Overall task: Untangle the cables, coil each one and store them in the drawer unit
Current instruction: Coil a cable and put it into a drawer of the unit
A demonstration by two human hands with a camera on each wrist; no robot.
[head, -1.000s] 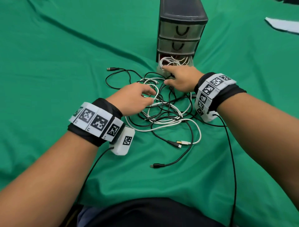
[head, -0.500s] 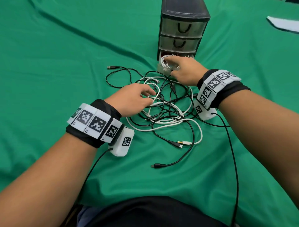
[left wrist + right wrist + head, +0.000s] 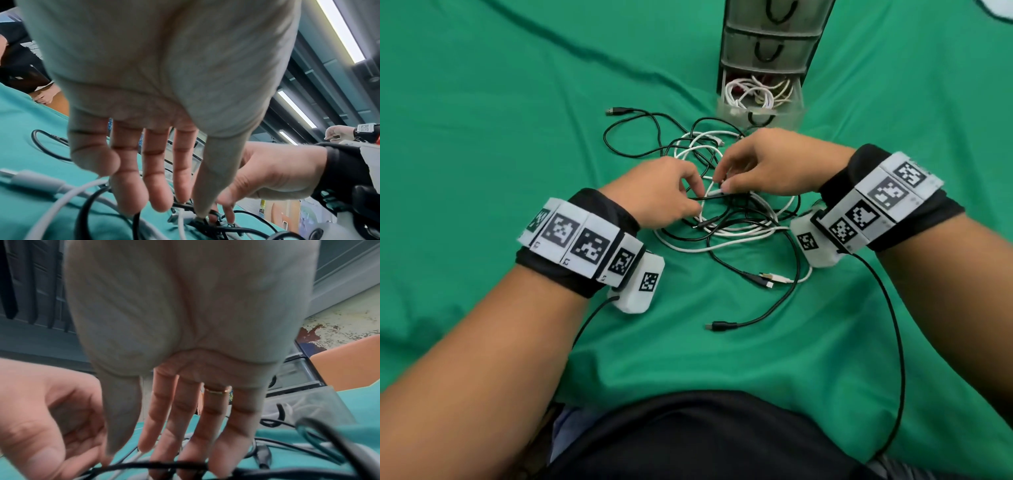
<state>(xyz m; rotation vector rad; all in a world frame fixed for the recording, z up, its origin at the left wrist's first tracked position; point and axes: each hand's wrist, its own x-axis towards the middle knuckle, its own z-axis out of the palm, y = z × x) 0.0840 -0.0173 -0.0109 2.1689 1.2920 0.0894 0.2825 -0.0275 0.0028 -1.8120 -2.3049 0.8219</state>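
A tangle of black and white cables (image 3: 736, 226) lies on the green cloth in front of the drawer unit (image 3: 770, 51). Its bottom drawer (image 3: 798, 102) stands pulled out, with a coiled white cable (image 3: 753, 94) inside. Both hands meet over the tangle. My left hand (image 3: 697, 198) pinches a black cable (image 3: 705, 198) between thumb and forefinger; the left wrist view shows the thumb tip (image 3: 202, 211) down on black strands. My right hand (image 3: 720, 183) pinches a white cable end (image 3: 717, 192); in the right wrist view that white cable (image 3: 135, 457) runs between thumb and forefinger.
Loose ends trail outward: a black plug (image 3: 616, 110) at the far left, a black plug (image 3: 717, 325) toward me, and a white and a black plug (image 3: 770, 279) side by side. The two upper drawers are closed. Green cloth (image 3: 482, 137) stretches left and right.
My right hand has drawn back from the open drawer to the tangle and now pinches a white cable end beside the left hand. The white coil stays in the drawer.
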